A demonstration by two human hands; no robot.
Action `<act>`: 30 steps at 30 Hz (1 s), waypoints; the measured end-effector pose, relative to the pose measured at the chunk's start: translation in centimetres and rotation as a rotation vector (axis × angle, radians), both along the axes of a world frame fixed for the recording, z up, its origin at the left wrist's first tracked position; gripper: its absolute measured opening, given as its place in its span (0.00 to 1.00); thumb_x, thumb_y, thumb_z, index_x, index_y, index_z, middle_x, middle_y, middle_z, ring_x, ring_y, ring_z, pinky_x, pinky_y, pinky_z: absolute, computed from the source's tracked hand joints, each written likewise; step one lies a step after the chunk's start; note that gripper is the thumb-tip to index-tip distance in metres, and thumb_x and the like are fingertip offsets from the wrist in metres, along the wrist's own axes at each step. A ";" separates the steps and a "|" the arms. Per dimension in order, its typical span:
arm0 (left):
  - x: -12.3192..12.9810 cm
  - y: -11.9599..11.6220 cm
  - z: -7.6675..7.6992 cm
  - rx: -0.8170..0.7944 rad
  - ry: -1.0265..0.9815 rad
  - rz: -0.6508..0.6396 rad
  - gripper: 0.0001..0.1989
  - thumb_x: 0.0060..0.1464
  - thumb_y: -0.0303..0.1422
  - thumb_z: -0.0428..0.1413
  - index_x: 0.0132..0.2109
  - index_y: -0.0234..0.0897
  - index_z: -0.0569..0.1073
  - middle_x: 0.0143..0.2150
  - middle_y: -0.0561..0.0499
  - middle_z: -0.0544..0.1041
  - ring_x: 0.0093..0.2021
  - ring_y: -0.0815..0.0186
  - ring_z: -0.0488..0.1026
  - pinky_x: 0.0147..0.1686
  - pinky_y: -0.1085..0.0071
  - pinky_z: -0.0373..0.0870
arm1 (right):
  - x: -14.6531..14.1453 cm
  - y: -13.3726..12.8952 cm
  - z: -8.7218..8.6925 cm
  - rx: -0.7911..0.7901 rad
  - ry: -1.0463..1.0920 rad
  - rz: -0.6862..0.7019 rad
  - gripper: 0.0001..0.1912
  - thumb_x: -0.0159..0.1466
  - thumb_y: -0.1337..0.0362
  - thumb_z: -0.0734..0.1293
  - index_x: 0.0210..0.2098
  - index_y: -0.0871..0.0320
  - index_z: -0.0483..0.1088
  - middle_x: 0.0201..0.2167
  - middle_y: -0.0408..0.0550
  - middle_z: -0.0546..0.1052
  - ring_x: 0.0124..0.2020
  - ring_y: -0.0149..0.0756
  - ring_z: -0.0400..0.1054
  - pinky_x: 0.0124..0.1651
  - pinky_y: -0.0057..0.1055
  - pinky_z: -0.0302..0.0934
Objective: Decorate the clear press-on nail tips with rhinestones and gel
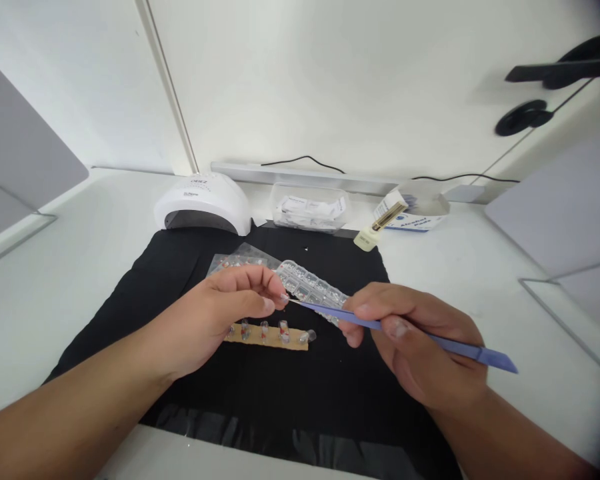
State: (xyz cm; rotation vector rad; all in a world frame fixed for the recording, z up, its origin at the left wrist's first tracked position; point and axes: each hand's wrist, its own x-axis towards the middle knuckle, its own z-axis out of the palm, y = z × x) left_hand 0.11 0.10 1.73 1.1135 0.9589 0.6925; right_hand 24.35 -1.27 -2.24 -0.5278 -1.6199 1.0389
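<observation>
My left hand point(230, 307) is pinched around a small clear nail tip point(283, 298) over the black mat point(290, 387). A thin blue tool point(460, 347) lies in the closed fingers of my right hand point(410, 333); its fine pale tip reaches the nail tip, though contact is too small to tell. Below my left fingers rests a tan strip point(270, 338) bearing several decorated clear nails. Behind both hands sits a clear compartment case point(313, 283) with tiny pieces inside. Part of a transparent sheet point(220, 261) with red and white bits shows behind my left hand.
A white lamp point(207, 200) stands at the back left. Along the back are a clear tray point(310, 210) of packets and an alcohol pads box point(420, 217), with a cream bottle point(366, 239) in front. Wire stands flank the table.
</observation>
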 end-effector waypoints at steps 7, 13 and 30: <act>0.1 -0.3 0.0 0.022 0.030 0.028 0.07 0.53 0.33 0.58 0.40 0.39 0.75 0.39 0.53 0.73 0.41 0.64 0.69 0.43 0.66 0.62 | -0.3 -0.1 0.0 -0.015 0.018 -0.066 0.12 0.68 0.68 0.62 0.44 0.53 0.78 0.31 0.48 0.77 0.28 0.35 0.72 0.30 0.36 0.67; 0.2 -0.4 0.1 0.013 0.032 0.016 0.09 0.55 0.34 0.58 0.43 0.40 0.73 0.41 0.53 0.73 0.40 0.65 0.70 0.43 0.66 0.64 | -0.3 0.0 0.0 -0.018 0.021 -0.077 0.12 0.68 0.67 0.63 0.43 0.54 0.78 0.30 0.47 0.77 0.28 0.35 0.72 0.29 0.34 0.67; 0.2 -0.7 0.0 0.076 0.083 0.047 0.11 0.55 0.34 0.58 0.46 0.42 0.72 0.48 0.52 0.73 0.43 0.64 0.71 0.44 0.65 0.65 | -0.4 0.2 0.1 -0.030 0.040 -0.120 0.10 0.67 0.67 0.64 0.41 0.53 0.78 0.28 0.46 0.77 0.26 0.34 0.72 0.27 0.34 0.67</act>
